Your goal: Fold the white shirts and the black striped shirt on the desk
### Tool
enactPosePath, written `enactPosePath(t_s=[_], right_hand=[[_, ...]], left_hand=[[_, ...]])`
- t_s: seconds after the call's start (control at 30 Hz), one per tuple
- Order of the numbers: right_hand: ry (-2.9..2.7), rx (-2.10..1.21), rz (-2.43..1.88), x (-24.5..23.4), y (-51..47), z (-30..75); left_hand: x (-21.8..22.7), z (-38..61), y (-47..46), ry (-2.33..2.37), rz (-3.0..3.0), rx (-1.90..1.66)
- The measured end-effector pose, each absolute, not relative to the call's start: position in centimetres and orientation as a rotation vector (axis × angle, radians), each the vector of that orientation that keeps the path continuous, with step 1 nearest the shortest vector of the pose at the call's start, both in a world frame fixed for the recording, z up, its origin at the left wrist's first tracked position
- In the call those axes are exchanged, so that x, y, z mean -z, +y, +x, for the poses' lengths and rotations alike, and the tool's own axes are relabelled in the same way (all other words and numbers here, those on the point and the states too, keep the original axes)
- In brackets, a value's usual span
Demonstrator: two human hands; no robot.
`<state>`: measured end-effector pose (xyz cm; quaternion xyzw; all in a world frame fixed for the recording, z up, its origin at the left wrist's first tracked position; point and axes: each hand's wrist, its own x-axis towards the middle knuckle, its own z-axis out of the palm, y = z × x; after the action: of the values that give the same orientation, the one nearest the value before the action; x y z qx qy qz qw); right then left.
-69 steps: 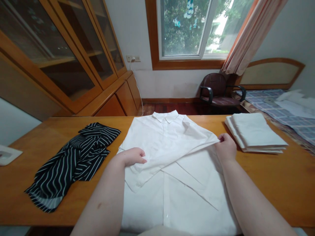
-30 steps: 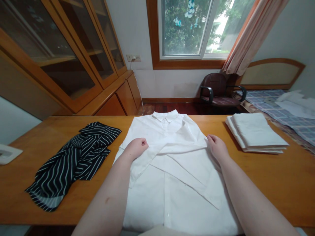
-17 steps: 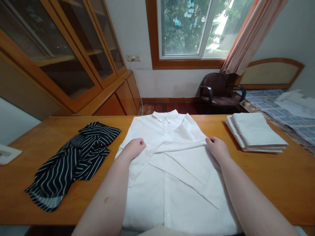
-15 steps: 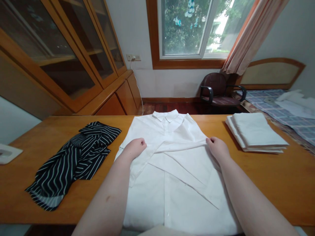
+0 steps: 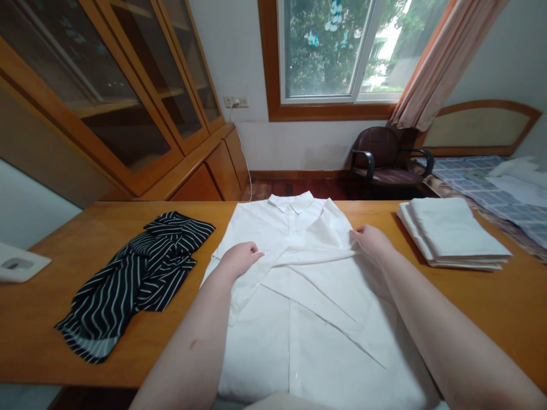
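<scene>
A white collared shirt point(image 5: 316, 319) lies front up on the table, its collar at the far side and its sleeves folded across the front. My left hand point(image 5: 243, 259) is closed on the cloth at the shirt's left side, fingers curled under and thumb showing. At the right side, level with the chest, my right hand point(image 5: 372, 242) pinches the shirt's edge between thumb and fingers. Both forearms reach over the shirt, and its lower end runs toward my body. The fingertips of my left hand are partly hidden.
On the wooden table point(image 5: 38, 307), a crumpled black-and-white striped garment point(image 5: 141, 273) lies left, and a stack of folded white cloth point(image 5: 455, 230) sits right. A white object point(image 5: 23, 265) is at the left edge. Beyond are a cabinet point(image 5: 205, 154), an armchair point(image 5: 380, 154) and a bed point(image 5: 478, 176).
My right hand has moved slightly inward along the shirt's right edge. The thumb of my left hand now sticks out more. The whole view has shifted a little.
</scene>
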<state>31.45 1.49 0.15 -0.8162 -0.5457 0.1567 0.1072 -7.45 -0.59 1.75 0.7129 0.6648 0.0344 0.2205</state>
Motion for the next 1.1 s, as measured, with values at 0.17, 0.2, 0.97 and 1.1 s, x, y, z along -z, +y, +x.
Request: enactPosePath(t_s=[0.17, 0.2, 0.97, 1.1], right_hand=[[-1.612, -0.401, -2.270, 0.0, 5.9, 30.0], [-1.609, -0.389, -2.280, 0.2, 6.5, 29.8], [-2.093, 0.031, -2.017, 0.6, 8.8, 29.1], [-2.239, -0.172, -2.043, 1.3, 9.3, 28.4]], left_hand=[[-2.0, -7.3, -0.7, 1.849, 1.972, -0.099], [-2.0, -7.3, -0.8, 1.846, 1.978, -0.099], [-2.2, -7.1, -1.0, 1.824, 1.935, -0.133], [-2.2, -7.2, -1.0, 1.815, 1.939, -0.130]])
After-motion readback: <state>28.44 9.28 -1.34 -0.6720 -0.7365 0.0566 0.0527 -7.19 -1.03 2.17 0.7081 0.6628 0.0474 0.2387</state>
